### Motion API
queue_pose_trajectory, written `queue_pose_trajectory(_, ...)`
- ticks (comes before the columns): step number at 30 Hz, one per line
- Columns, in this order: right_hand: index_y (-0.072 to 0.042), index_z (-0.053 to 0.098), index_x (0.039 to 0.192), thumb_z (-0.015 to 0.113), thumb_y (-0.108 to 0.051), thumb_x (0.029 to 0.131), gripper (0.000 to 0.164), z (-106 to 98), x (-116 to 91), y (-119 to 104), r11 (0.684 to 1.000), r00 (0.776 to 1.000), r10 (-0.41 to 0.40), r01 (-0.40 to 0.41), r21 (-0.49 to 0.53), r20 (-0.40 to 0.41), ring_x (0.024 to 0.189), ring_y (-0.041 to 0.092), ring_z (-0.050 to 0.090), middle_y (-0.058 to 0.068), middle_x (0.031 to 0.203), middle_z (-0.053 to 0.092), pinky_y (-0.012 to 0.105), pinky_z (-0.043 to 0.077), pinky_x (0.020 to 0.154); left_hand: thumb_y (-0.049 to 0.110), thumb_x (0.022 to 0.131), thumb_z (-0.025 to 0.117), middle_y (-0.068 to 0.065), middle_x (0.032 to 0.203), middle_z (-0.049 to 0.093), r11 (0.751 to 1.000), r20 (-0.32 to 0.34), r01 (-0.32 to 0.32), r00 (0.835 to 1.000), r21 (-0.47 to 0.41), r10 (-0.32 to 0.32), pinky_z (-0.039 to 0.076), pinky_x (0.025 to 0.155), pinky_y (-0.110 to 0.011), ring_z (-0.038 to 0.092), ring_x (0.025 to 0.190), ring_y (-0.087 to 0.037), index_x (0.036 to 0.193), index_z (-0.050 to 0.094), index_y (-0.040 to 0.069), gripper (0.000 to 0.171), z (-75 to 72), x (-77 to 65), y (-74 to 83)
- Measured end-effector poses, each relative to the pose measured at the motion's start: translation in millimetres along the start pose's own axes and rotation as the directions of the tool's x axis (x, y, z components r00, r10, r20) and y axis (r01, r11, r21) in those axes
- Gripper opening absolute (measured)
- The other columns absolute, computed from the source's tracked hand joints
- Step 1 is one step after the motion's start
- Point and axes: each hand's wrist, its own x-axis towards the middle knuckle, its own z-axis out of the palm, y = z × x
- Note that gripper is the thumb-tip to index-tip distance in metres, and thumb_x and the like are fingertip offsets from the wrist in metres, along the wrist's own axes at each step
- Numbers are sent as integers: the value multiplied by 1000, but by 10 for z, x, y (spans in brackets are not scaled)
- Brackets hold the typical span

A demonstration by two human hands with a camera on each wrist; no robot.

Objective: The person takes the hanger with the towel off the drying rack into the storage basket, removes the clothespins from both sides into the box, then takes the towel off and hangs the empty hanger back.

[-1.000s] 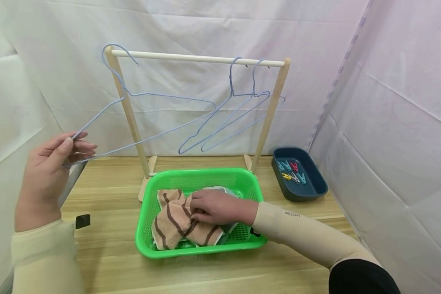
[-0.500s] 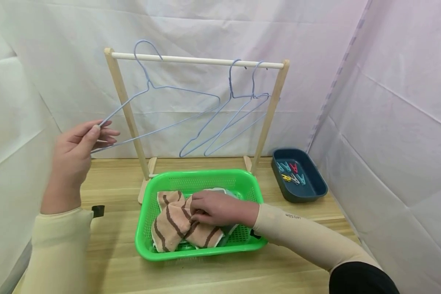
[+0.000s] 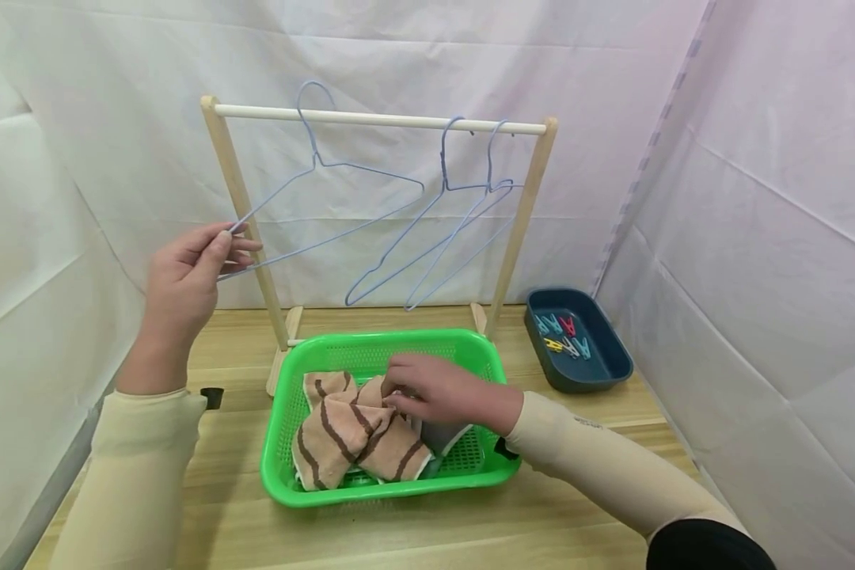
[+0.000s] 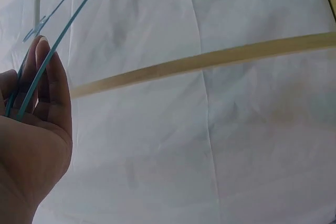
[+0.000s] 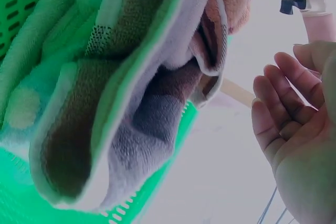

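My left hand point(image 3: 188, 269) pinches the left end of a blue wire hanger point(image 3: 370, 169) between thumb and fingers. The hanger's hook is at the rack's white rail point(image 3: 385, 119), its shank in front; whether the hook bears on the rail cannot be told. In the left wrist view, two strands of the hanger point(image 4: 63, 38) cross the fingers. My right hand point(image 3: 445, 389) is over the green basket point(image 3: 274, 467), above striped tan-and-brown cloths point(image 3: 335, 435). The right wrist view shows this hand point(image 5: 299, 114) with loosely bent fingers, apart from the fabric and holding nothing.
Two more blue hangers point(image 3: 392, 255) hang near the rack's right post point(image 3: 520, 222). A dark blue tray point(image 3: 613, 372) at the right holds several coloured clothespins point(image 3: 566, 326). White sheeting point(image 3: 755, 198) encloses the table point(image 3: 370, 538) at the back and sides.
My left hand has carried the hanger rightward, its hook moving from the rack's left post to further along the rail. My right hand has shifted slightly up and right over the cloths.
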Motion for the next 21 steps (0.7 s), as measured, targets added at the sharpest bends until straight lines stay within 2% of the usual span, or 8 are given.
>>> queue_pose_trajectory(5, -14, 75, 114, 68, -16, 112, 7, -43, -30, 24, 1000, 1000, 6, -6, -2, -1, 92, 10, 57, -3, 107, 64, 26, 54, 82, 8, 115, 59, -4, 105, 84, 1000, 24, -17, 1000, 23, 17, 64, 86, -20, 79, 87, -14, 129, 76, -9, 27, 71, 28, -41)
queue_pose_trajectory(9, -15, 75, 113, 69, -16, 111, 7, -62, -41, 36, 1000, 1000, 6, -6, -18, 3, 92, 10, 59, -3, 107, 65, 26, 55, 83, 7, 115, 58, -3, 105, 83, 997, 33, -16, 999, 82, 14, 64, 85, -20, 79, 87, -12, 129, 76, -8, 27, 124, 21, -80)
queue_pose_trajectory(17, -16, 73, 110, 69, -16, 111, 4, -90, -60, 37, 1000, 1000, 8, -9, -29, -6, 91, 11, 61, -2, 107, 66, 27, 56, 81, 10, 116, 57, -1, 107, 83, 986, 48, 32, 998, 164, -41, 64, 87, -20, 79, 89, -15, 131, 76, -5, 28, 212, -38, -177)
queue_pose_trajectory(21, -15, 73, 110, 69, -16, 112, 5, -105, -65, 35, 1000, 1000, 18, -18, -25, 2, 93, 14, 64, -2, 109, 67, 28, 57, 83, 10, 116, 58, 0, 107, 83, 984, 50, 42, 997, 171, -51, 64, 88, -20, 79, 90, -18, 130, 76, -5, 27, 240, -55, -189)
